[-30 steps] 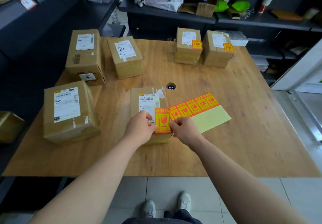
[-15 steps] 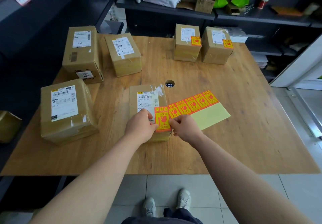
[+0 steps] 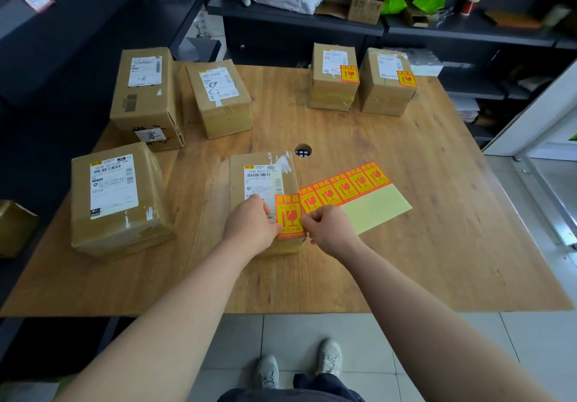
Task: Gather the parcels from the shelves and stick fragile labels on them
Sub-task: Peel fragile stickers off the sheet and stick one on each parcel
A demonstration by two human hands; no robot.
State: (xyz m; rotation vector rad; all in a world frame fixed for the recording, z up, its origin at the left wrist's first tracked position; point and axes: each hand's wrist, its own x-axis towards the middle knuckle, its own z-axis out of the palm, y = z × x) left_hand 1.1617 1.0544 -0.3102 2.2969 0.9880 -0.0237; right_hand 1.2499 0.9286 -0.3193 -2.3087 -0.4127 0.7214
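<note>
Several brown cardboard parcels stand on the wooden table (image 3: 437, 245). The nearest parcel (image 3: 259, 173) lies in front of me with an orange fragile label (image 3: 288, 215) on its near right corner. My left hand (image 3: 249, 226) pinches the label's left edge and my right hand (image 3: 327, 225) pinches its right edge. To the right lies the sticker sheet (image 3: 359, 192) with several orange labels and bare yellow backing. Two parcels at the back right (image 3: 332, 89) (image 3: 385, 92) carry fragile labels. Three parcels on the left (image 3: 115, 201) (image 3: 143, 95) (image 3: 221, 98) show none.
A round cable hole (image 3: 303, 150) sits in the table behind the near parcel. Dark shelves (image 3: 312, 20) with bags, boxes and tape run along the back. Another dark shelf unit (image 3: 62, 42) stands at the left. My feet are on the tiled floor (image 3: 437, 354) below the table edge.
Both hands stay at the label on the near parcel, barely shifting. The view has drifted slightly.
</note>
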